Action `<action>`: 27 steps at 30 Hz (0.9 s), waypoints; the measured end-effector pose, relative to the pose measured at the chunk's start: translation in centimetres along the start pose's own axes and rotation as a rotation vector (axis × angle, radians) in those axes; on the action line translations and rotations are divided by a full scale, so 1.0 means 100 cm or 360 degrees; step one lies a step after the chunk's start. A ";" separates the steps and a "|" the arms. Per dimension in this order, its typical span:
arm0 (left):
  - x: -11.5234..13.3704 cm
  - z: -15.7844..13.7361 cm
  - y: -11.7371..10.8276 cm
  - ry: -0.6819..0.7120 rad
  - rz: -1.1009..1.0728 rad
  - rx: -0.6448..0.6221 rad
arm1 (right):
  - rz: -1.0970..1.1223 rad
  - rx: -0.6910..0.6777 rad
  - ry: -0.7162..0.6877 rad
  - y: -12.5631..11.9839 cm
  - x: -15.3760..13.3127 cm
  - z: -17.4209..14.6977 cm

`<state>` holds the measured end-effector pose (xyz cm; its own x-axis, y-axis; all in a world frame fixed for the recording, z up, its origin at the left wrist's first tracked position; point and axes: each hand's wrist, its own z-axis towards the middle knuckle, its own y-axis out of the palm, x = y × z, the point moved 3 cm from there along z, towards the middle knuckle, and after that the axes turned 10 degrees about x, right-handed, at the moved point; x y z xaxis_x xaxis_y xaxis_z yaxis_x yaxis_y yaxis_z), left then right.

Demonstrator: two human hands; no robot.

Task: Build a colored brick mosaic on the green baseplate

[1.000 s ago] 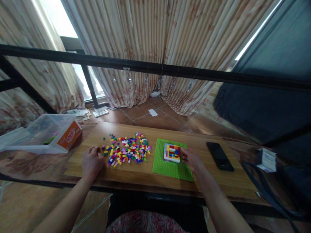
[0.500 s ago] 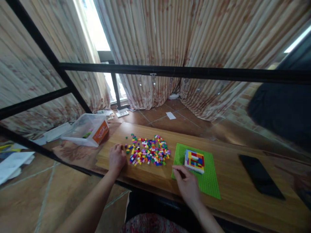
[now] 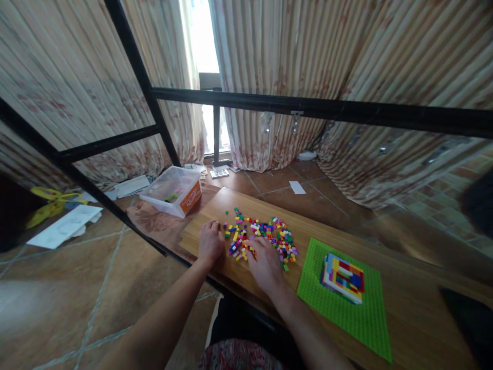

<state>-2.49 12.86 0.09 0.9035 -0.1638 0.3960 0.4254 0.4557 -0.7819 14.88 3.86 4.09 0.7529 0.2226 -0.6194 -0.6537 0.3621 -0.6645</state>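
Note:
A spread of small coloured toy bricks (image 3: 285,237) lies on the wooden bench top. My right hand (image 3: 265,263) reaches over the near side of this pile, thumb and forefinger apart with bricks showing between them. At the pile's left edge, my left hand (image 3: 211,241) rests on the wood with its fingers curled under; whatever they may hold is hidden. To the right of the pile lies a green baseplate (image 3: 362,329). On it stands a low, roughly square brick build (image 3: 343,278) of stacked coloured layers, with neither hand touching it.
The narrow wooden bench (image 3: 231,275) bears a dark flat object (image 3: 468,313) at its right end. A clear plastic box (image 3: 171,191) with an orange label stands beyond the left end. A black metal frame (image 3: 246,98) crosses in front of the curtains (image 3: 262,51).
My right hand has moved left from the baseplate's edge into the loose bricks. My left hand stays beside the pile. The view has turned left, shifting the scene rightward.

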 end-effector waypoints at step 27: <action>0.000 -0.001 0.001 0.0017 0.0032 0.0028 | -0.0379 -0.0369 -0.0534 0.027 -0.017 0.020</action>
<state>-2.43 12.79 -0.04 0.9125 -0.1637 0.3750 0.4060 0.4742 -0.7812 11.94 6.22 4.19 0.8421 0.4521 -0.2941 -0.4306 0.2353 -0.8713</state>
